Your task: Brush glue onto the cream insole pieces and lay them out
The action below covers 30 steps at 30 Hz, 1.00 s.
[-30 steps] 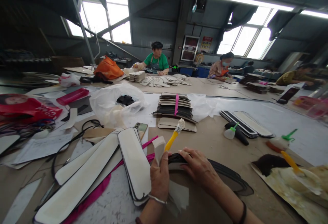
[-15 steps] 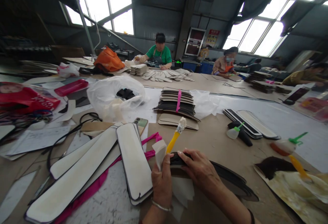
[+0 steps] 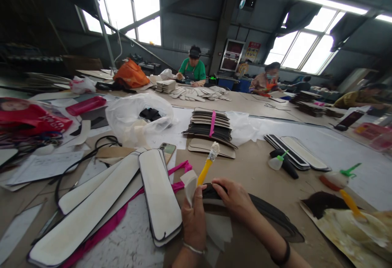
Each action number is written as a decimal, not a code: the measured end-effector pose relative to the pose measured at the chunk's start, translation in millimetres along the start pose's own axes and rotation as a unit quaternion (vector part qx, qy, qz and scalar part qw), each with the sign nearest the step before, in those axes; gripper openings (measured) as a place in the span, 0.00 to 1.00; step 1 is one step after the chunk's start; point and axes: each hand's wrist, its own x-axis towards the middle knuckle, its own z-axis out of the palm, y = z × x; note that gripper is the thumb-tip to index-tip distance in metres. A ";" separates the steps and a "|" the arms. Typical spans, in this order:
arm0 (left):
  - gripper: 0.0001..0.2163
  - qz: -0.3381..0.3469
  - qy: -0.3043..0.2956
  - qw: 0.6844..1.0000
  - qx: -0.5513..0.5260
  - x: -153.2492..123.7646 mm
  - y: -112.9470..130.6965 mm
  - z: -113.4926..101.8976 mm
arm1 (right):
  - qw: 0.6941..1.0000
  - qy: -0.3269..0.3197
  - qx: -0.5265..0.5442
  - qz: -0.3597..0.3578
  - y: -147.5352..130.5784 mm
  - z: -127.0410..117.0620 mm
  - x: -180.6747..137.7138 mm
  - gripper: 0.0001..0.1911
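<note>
Black strip (image 3: 277, 218) lies flat on the near-centre of the worktop (image 3: 254, 170), curving away to the right.

Right hand (image 3: 232, 199) comes in from near right, palm down, on the strip's left end. Its fingers are bent together onto the strip. The thumb isn't clear, so I can't tell a pinch from a plain press. There's a dark band on that wrist.

Left hand (image 3: 193, 218) is upright just left of the right hand, almost touching it. Its fingers are clamped on a yellow-handled brush (image 3: 204, 170), whose whitish bristle end tilts up, far and right. The same grip holds a white slip (image 3: 188, 180). There's a thin metal bangle on that wrist.

- Just left: white padded panel (image 3: 159, 194) with dark edging, with longer ones fanned out further left over a magenta ribbon (image 3: 180, 166).
- Beyond the panel: phone (image 3: 168, 148), face down.
- Far centre: banded stack (image 3: 210, 123) of dark and tan cut pieces with a pink strap around it.
- Left of the stack: clear plastic bag (image 3: 137, 115).
- Right: small glue bottle (image 3: 276, 161) with a green nozzle, next to two flat panels. A second bottle (image 3: 338, 177) sits further right.
- Far left: red bag (image 3: 30, 119) with white lettering, unreadable.
- Far side of the worktop: person in a green top (image 3: 192, 70), seated. The red sign on the wall behind is too small to read.

Nothing sits between the hands and the strip.
</note>
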 end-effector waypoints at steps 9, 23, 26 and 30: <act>0.15 -0.021 0.020 1.000 0.004 1.3 -6.2 1.9 | 0.996 -0.039 0.045 0.072 -1.6 1.8 19.8 0.13; 0.16 -0.023 0.030 0.999 0.011 1.3 -5.1 5.4 | 0.996 -0.027 0.071 0.046 -2.3 0.0 16.7 0.13; 0.15 -0.027 0.031 0.999 0.017 1.0 -5.2 5.2 | 0.996 -0.020 0.073 0.044 -1.5 1.0 16.9 0.14; 0.15 -0.030 0.031 0.999 0.019 2.8 -5.0 6.3 | 0.997 -0.004 0.063 0.043 0.4 2.7 17.1 0.15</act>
